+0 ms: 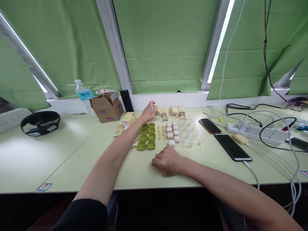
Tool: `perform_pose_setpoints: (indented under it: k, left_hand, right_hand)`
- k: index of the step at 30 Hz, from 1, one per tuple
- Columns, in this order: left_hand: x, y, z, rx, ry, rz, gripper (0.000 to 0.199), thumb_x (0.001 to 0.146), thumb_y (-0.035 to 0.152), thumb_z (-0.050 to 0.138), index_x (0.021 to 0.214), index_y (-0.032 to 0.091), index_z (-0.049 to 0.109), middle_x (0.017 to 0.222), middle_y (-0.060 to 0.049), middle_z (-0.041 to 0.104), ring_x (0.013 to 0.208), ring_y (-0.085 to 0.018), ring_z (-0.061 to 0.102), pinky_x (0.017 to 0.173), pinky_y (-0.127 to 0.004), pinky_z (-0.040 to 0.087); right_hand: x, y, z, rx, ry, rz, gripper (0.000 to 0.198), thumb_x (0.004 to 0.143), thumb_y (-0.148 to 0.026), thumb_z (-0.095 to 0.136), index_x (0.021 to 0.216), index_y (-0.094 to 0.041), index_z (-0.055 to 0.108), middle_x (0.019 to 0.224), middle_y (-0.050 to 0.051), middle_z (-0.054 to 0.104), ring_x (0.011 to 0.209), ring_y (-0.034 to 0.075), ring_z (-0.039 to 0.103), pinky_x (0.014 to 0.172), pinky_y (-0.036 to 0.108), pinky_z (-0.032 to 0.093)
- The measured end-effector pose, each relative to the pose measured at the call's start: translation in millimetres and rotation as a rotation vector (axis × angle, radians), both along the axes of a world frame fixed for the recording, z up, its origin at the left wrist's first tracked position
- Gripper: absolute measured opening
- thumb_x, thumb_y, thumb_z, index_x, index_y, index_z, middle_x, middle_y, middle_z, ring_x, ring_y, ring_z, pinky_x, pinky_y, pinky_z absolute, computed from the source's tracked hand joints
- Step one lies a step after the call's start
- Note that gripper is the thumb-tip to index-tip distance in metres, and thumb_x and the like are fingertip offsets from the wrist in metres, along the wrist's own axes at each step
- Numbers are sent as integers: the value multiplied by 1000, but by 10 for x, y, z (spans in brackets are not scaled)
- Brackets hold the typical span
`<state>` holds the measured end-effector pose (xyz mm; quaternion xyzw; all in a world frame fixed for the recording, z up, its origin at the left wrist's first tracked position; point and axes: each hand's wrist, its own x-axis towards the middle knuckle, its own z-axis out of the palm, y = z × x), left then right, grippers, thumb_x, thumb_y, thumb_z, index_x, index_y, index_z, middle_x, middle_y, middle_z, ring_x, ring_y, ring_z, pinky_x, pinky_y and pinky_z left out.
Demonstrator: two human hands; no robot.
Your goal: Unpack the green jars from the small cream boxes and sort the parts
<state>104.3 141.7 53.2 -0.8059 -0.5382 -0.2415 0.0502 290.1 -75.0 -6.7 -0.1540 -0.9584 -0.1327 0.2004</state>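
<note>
My left hand reaches to the back of the table, its fingers closed at a small cream cardboard box. My right hand rests near the front as a loose fist, with nothing seen in it. Between the hands stand two columns of small green square tubs. Right of them lie tiny yellow pieces, then pale pink rounded pieces; a whiter one is nearest my right hand. Clear plastic cups with yellow marks stand further right. My left forearm hides part of the left side.
More small cardboard boxes line the back. A brown carton, a water bottle and a black headset are at the left. Phones, a power strip and tangled cables lie at the right.
</note>
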Motion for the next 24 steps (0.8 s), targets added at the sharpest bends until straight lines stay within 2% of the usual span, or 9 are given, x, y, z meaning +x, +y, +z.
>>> perform_pose_setpoints:
  k: [2, 4, 7, 9, 12, 15, 17, 20, 24]
  left_hand:
    - [-79, -279, 114, -23, -241, -147, 54, 93, 25, 57, 136, 21, 23, 132, -14, 54, 118, -22, 59, 98, -36, 50]
    - [-151, -655, 215, -56, -348, -280, 46, 94, 29, 57, 131, 23, 30, 129, -12, 54, 118, -22, 58, 97, -36, 51]
    - [-213, -1312, 290, -110, -335, -424, 39, 95, 37, 58, 127, 23, 40, 126, -10, 56, 120, -23, 58, 102, -38, 51]
    - [-207, -1711, 258, -176, -268, -486, 36, 96, 36, 57, 127, 24, 43, 125, -9, 59, 117, -24, 60, 102, -41, 51]
    - [-138, -2109, 101, -202, -174, -528, 42, 94, 38, 63, 130, 24, 46, 128, -10, 62, 118, -27, 61, 99, -42, 52]
    - [-68, -2244, -82, -176, -124, -492, 43, 93, 39, 65, 130, 23, 48, 127, -11, 64, 118, -29, 61, 102, -46, 49]
    - [-71, -2242, -150, -164, -90, -489, 46, 93, 38, 66, 133, 23, 48, 129, -12, 65, 119, -30, 61, 107, -50, 44]
    - [-163, -2204, -152, -143, -94, -479, 43, 97, 36, 57, 137, 22, 47, 132, -13, 64, 119, -30, 60, 108, -52, 41]
    - [-292, -2180, -125, -66, -90, -398, 34, 100, 28, 44, 132, 22, 55, 121, -11, 67, 114, -30, 56, 103, -51, 42]
  right_hand:
    - [59, 58, 73, 49, 137, -3, 25, 93, -23, 52, 70, -18, 60, 59, 1, 64, 48, 12, 48, 51, 29, 18]
    - [155, 124, 203, 64, 313, -10, 25, 95, -22, 51, 73, -19, 63, 59, 1, 64, 50, 13, 50, 51, 28, 25]
    - [340, 212, 448, 18, 616, -74, 23, 96, -21, 49, 82, -20, 67, 63, 2, 67, 52, 13, 53, 54, 27, 38]
    - [455, 237, 579, -9, 754, -150, 23, 97, -22, 49, 83, -20, 66, 62, 1, 65, 50, 13, 51, 53, 27, 39]
    - [573, 193, 627, -42, 725, -177, 18, 96, -22, 51, 84, -20, 65, 63, 1, 64, 52, 13, 52, 54, 27, 39]
    - [638, 86, 490, -44, 555, -145, 11, 95, -24, 55, 87, -20, 61, 64, -1, 61, 55, 13, 53, 56, 27, 36]
    - [670, 28, 356, -27, 463, -140, 15, 94, -29, 57, 83, -20, 56, 63, -1, 58, 56, 13, 50, 56, 27, 30]
    - [697, 6, 204, -31, 378, -157, 24, 93, -37, 59, 78, -21, 49, 64, -1, 54, 59, 14, 46, 56, 28, 25]
    - [677, 50, 135, -73, 296, -184, 26, 92, -39, 60, 77, -21, 48, 65, 0, 54, 62, 16, 46, 57, 28, 22]
